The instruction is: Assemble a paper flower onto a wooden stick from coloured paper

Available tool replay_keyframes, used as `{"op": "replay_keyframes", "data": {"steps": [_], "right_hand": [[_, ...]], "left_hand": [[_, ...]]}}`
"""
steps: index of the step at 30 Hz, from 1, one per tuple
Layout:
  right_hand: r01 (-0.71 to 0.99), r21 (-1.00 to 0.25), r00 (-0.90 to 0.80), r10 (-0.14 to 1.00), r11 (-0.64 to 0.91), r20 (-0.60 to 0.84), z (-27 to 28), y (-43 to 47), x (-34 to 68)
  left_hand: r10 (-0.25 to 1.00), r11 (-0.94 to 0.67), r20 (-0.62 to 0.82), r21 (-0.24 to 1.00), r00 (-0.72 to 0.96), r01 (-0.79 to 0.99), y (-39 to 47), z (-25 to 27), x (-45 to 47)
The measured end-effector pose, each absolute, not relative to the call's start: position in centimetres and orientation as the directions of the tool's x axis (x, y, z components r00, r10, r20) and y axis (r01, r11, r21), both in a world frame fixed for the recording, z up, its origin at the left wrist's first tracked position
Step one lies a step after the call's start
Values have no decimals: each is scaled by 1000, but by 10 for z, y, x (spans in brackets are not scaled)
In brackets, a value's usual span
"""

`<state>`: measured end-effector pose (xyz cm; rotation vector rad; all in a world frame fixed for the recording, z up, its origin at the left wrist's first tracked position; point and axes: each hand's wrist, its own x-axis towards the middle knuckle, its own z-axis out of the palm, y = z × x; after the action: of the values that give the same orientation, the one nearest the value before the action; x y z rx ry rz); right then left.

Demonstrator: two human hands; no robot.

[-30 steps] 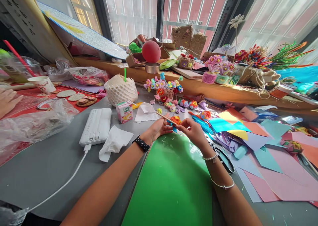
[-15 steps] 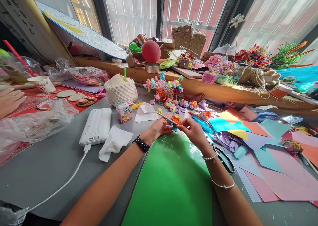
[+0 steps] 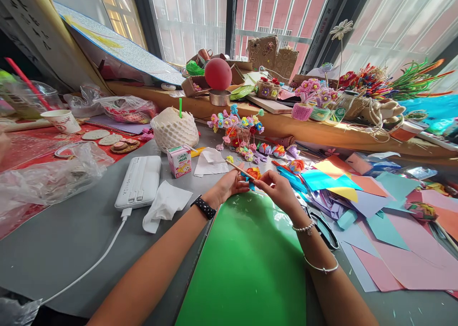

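Observation:
Between my hands is a folded paper piece (image 3: 254,173), orange above with a blue strip hanging below. My left hand (image 3: 224,188), in a dotted black wristband, has its fingers closed at the left edge of this paper; its exact grip is partly hidden. A thin wooden stick (image 3: 234,165) slants across the left fingertips down to my right hand (image 3: 275,187), which pinches its lower end between thumb and fingers. Both hands are just above the far end of a glossy green board (image 3: 250,259). Black-handled scissors (image 3: 327,235) lie by my right wrist.
Coloured paper sheets (image 3: 400,249) spread on the right. Finished paper flowers (image 3: 279,151) and a flower basket (image 3: 240,134) stand ahead. To the left are a drink carton (image 3: 179,162), a wrapped coconut (image 3: 174,130), tissue (image 3: 168,203) and a white power bank (image 3: 139,182) with a cable.
Another person's hand at the far left has slid back, almost out of the picture, and is blurred. My own hands, the stick and the paper piece have hardly moved.

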<state>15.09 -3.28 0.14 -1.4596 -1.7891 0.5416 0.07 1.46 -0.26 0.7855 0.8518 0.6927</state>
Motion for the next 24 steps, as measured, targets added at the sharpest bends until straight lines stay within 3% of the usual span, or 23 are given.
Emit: {"op": "replay_keyframes", "data": {"steps": [24], "right_hand": [[656,-702,-43,943,276,330,-2,-30,152]], "left_hand": [[791,509,-366,838,490,-196,11,1,1]]}}
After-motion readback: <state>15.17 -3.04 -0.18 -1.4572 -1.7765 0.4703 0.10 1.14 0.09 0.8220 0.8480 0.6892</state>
